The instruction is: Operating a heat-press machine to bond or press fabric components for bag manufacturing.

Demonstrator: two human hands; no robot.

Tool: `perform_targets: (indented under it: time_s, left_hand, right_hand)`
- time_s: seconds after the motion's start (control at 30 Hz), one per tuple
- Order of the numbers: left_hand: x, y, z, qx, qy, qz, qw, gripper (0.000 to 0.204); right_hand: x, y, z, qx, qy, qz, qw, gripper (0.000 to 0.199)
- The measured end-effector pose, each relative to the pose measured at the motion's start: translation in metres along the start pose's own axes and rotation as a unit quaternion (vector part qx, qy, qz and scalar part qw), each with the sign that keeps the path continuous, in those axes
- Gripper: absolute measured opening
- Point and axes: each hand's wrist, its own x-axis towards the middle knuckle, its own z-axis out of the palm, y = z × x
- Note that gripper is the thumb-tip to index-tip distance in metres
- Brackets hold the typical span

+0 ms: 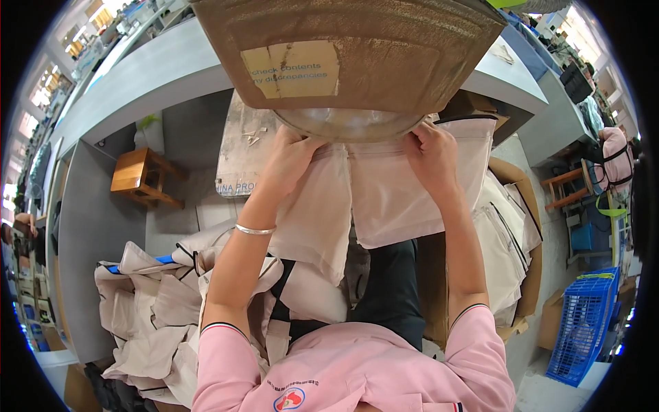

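Observation:
Two off-white fabric panels hang side by side above my lap, a left panel point(312, 213) and a right panel point(398, 206). My left hand point(295, 154) is closed on the upper edge of the left panel. With fingers pinched, my right hand point(432, 154) grips the top of the right panel, where black binding shows along the outer edge. Both hands sit just under a worn brown machine housing point(377, 62), beside its pale round rim point(350, 127). The housing and rim hide my fingertips in part and the far side of the cloth.
Off-white sewn pieces with dark edging point(154, 323) are heaped on my left. A cardboard box point(528, 233) of similar pieces stands on my right. A grey worktable point(158, 75) curves around the front. A wooden stool point(144, 175) is under it; a blue crate point(583, 323) sits far right.

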Motion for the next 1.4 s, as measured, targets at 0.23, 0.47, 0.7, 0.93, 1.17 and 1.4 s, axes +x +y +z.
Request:
perform_targets:
  time_s: [0.23, 0.47, 0.7, 0.93, 1.17, 1.4]
  left_hand:
    - [-0.018, 0.004, -0.058, 0.017, 0.044, -0.009, 0.999, 0.018]
    - [-0.048, 0.014, -0.016, 0.169, -0.092, -0.031, 0.981, 0.027]
    - [-0.07, 0.04, 0.063, 0.273, -0.284, 0.05, 0.918, 0.031]
    - [-0.111, 0.045, 0.046, 0.197, -0.235, 0.083, 0.948, 0.034]
    - [-0.131, -0.021, -0.012, 0.215, -0.203, -0.027, 0.955, 0.041]
    - [-0.097, -0.013, 0.009, 0.159, -0.158, -0.06, 0.973, 0.032]
  right_hand:
    - [-0.026, 0.115, -0.093, -0.124, 0.037, 0.103, 0.986, 0.023]
    - [-0.062, 0.148, -0.144, -0.252, 0.122, 0.057, 0.958, 0.026]
    - [-0.163, -0.072, -0.015, -0.006, -0.152, -0.291, 0.944, 0.036]
    - [-0.135, -0.089, 0.038, 0.011, -0.1, -0.213, 0.972, 0.016]
    - [-0.092, -0.033, -0.034, 0.031, -0.022, -0.098, 0.994, 0.005]
    - [-0.055, -0.025, -0.043, 0.025, -0.036, -0.049, 0.998, 0.007]
